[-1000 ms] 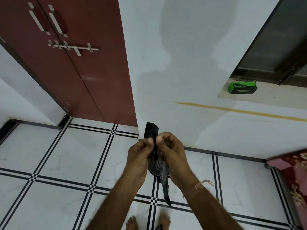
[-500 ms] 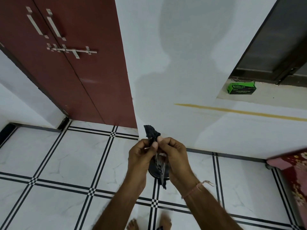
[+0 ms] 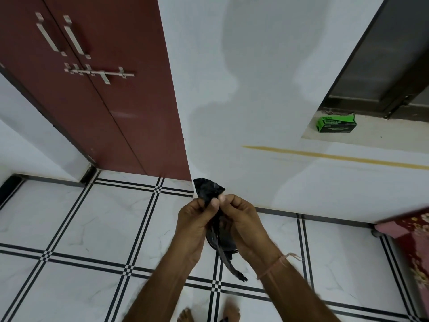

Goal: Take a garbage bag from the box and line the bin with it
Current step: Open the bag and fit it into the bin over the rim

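A folded black garbage bag [image 3: 207,189] is pinched between both thumbs and forefingers, held in front of me above the floor. My left hand [image 3: 195,223] grips its left side and my right hand [image 3: 241,220] its right side. The bag's top sticks up above the fingers, crumpled, and a thin tail [image 3: 228,263] hangs down between my wrists. A dark round bin [image 3: 226,242] stands on the floor below, mostly hidden by my hands. The green garbage bag box [image 3: 336,123] lies on the window ledge at the upper right.
A white wall [image 3: 255,101] faces me, with a maroon double door [image 3: 97,89] on the left. White floor tiles with black lines [image 3: 104,228] spread around. A red patterned cloth edge [image 3: 413,240] juts in at the right. My bare feet [image 3: 209,314] show at the bottom.
The bag's top has spread wider above my fingers, and the hanging tail swings lower again after bunching up. Both hands stay together at the same spot.
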